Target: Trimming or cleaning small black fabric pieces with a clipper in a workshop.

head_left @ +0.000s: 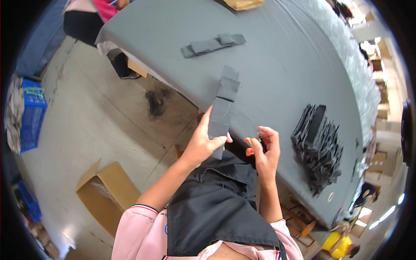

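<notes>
Right now the person's left hand (203,145) pinches a chain of dark grey fabric pieces (223,106), thumb over the front and fingers behind, near its lower end. The chain runs up and away from the hand, its far end lying on the grey table (294,65), its near end hanging over the black apron (216,208) in the lap. The right hand (265,151) sits just beside it, fingers curled tight around a small orange-handled snipper (248,147); I cannot tell how its blades stand.

To my eye, the step is cutting the joined pieces apart. Doing it well means keeping the strip taut between the hand and the table, so the link between two pieces shows clearly, and bringing the snipper only to that link, clear of the left thumb and of the cloth itself. The grip should stay close to the cut, or the piece will flop.

A stack of similar grey pieces (318,147) lies near on the right, and another joined strip (212,44) lies farther up the table. A cardboard box (108,190) stands on the floor to the left.
</notes>
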